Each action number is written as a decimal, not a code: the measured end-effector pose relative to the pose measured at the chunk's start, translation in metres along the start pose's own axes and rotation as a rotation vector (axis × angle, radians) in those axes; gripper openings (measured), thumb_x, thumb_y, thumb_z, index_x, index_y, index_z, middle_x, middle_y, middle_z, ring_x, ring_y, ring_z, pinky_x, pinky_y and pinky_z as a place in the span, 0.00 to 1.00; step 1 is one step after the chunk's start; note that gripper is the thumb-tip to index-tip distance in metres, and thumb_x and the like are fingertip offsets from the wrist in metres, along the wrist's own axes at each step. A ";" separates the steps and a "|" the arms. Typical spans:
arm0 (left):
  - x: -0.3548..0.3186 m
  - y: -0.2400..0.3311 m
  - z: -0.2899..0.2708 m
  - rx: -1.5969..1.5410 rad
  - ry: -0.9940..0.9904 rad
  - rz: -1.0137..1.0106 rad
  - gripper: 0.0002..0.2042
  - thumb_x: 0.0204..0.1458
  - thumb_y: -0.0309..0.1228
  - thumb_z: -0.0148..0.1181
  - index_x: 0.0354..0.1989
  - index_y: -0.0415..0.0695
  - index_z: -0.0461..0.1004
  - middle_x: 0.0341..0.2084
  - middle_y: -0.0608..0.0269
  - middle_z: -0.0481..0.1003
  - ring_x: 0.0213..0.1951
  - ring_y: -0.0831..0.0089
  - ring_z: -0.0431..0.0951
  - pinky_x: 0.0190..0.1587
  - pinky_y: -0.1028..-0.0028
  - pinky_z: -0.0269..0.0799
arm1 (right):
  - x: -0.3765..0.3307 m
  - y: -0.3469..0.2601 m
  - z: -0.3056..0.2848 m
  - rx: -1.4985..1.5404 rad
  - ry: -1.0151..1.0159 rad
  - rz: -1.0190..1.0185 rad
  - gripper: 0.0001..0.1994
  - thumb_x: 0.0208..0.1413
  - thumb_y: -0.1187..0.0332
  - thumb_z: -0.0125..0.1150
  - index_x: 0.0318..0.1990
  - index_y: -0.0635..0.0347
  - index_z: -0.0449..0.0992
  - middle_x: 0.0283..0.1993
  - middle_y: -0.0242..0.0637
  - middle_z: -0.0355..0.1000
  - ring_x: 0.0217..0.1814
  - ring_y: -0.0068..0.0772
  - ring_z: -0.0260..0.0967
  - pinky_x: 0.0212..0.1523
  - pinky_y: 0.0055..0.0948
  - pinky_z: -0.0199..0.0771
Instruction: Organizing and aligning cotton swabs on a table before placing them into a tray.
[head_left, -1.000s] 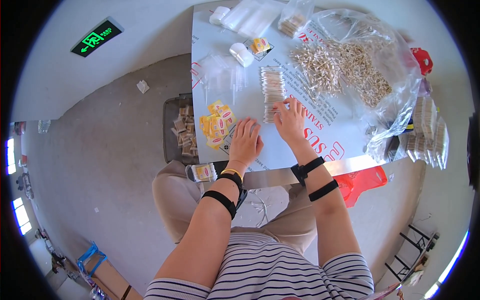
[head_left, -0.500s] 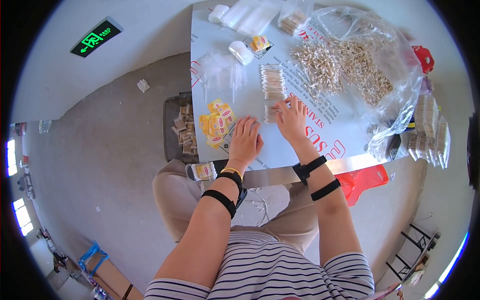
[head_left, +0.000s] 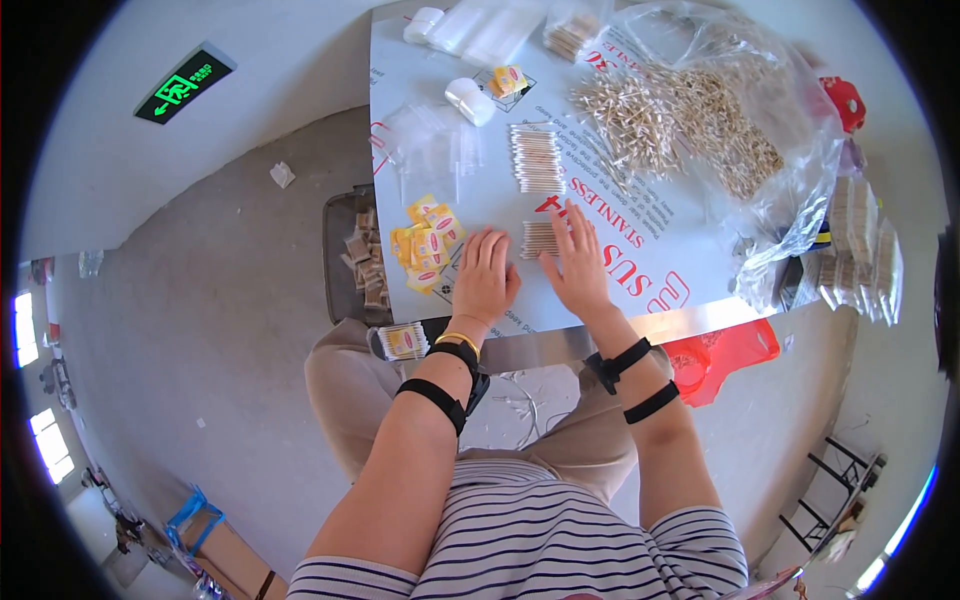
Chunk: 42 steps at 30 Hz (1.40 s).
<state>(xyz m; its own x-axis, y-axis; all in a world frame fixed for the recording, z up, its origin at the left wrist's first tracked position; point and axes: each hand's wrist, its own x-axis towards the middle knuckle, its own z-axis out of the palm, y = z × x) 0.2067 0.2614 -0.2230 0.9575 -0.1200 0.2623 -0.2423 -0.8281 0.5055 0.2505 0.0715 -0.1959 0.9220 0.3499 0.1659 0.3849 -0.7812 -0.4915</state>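
My left hand (head_left: 485, 277) lies flat on the white table sheet (head_left: 640, 270), fingers spread, just right of a heap of small yellow paper labels (head_left: 427, 245). My right hand (head_left: 577, 265) rests beside it, fingers apart, touching a small bundle of cotton swabs (head_left: 538, 238) that lies between the two hands. A larger neat row of swabs (head_left: 538, 158) sits farther up the table. Neither hand grips anything.
A big clear plastic bag with loose swabs (head_left: 690, 120) fills the far right. Clear small bags (head_left: 430, 145) lie upper left, packed swab bundles (head_left: 858, 245) at the right edge. A box of filled packs (head_left: 365, 260) stands left of the table, a red bin (head_left: 720, 355) below its edge.
Both hands have stayed on the table by the small swab bundle, with only slight finger shifts.
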 end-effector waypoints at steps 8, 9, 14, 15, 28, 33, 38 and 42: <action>0.000 0.003 -0.001 -0.004 -0.047 -0.001 0.35 0.58 0.38 0.57 0.72 0.35 0.58 0.71 0.48 0.59 0.74 0.50 0.56 0.77 0.49 0.50 | -0.019 0.003 0.012 -0.133 -0.068 -0.006 0.44 0.63 0.52 0.62 0.79 0.60 0.49 0.83 0.54 0.41 0.86 0.54 0.36 0.82 0.52 0.38; -0.002 0.002 0.001 0.047 -0.087 -0.008 0.36 0.61 0.42 0.55 0.74 0.34 0.55 0.74 0.47 0.56 0.76 0.50 0.52 0.78 0.49 0.46 | -0.019 0.004 0.011 -0.127 -0.053 0.018 0.44 0.63 0.51 0.62 0.79 0.60 0.48 0.83 0.54 0.41 0.86 0.54 0.36 0.82 0.52 0.38; 0.004 0.004 0.007 0.191 -0.166 0.015 0.42 0.66 0.55 0.48 0.77 0.32 0.48 0.79 0.47 0.47 0.80 0.51 0.40 0.79 0.46 0.32 | -0.023 0.019 0.008 -0.137 -0.053 0.040 0.45 0.62 0.50 0.62 0.79 0.61 0.48 0.83 0.54 0.42 0.86 0.53 0.37 0.82 0.52 0.37; 0.009 0.008 0.010 0.206 -0.193 0.020 0.44 0.67 0.57 0.45 0.77 0.31 0.46 0.79 0.45 0.45 0.80 0.50 0.39 0.79 0.45 0.31 | -0.023 0.019 0.008 -0.152 -0.070 0.043 0.45 0.62 0.50 0.62 0.79 0.62 0.48 0.83 0.53 0.42 0.86 0.53 0.38 0.82 0.52 0.37; 0.014 0.012 0.027 0.215 -0.213 0.001 0.46 0.67 0.60 0.39 0.77 0.27 0.44 0.79 0.38 0.42 0.80 0.50 0.38 0.78 0.45 0.28 | -0.018 0.013 0.022 -0.187 -0.066 -0.004 0.42 0.65 0.47 0.53 0.78 0.63 0.49 0.83 0.53 0.42 0.87 0.49 0.35 0.83 0.51 0.36; 0.025 0.019 0.026 0.110 -0.185 -0.006 0.42 0.68 0.57 0.41 0.78 0.33 0.47 0.79 0.43 0.45 0.80 0.51 0.41 0.78 0.44 0.30 | -0.019 0.013 0.021 -0.292 -0.102 0.007 0.43 0.66 0.44 0.50 0.79 0.63 0.48 0.84 0.52 0.40 0.87 0.48 0.34 0.83 0.50 0.34; 0.023 0.016 0.029 0.149 -0.193 0.080 0.38 0.69 0.54 0.41 0.78 0.40 0.50 0.79 0.50 0.48 0.80 0.54 0.45 0.78 0.43 0.31 | -0.018 0.010 0.017 -0.233 -0.090 0.008 0.42 0.66 0.45 0.49 0.79 0.62 0.48 0.84 0.51 0.40 0.87 0.47 0.33 0.84 0.50 0.32; 0.022 0.015 0.025 0.136 -0.220 0.103 0.38 0.69 0.54 0.41 0.79 0.39 0.49 0.79 0.50 0.48 0.80 0.54 0.45 0.78 0.43 0.30 | -0.018 0.009 0.017 -0.272 -0.100 0.021 0.42 0.65 0.44 0.50 0.79 0.59 0.49 0.84 0.49 0.41 0.87 0.46 0.34 0.83 0.51 0.32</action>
<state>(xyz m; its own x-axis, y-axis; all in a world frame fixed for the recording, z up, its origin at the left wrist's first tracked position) 0.2285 0.2321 -0.2302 0.9436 -0.3109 0.1140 -0.3308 -0.8697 0.3663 0.2368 0.0665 -0.2178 0.9262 0.3713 0.0661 0.3758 -0.8939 -0.2445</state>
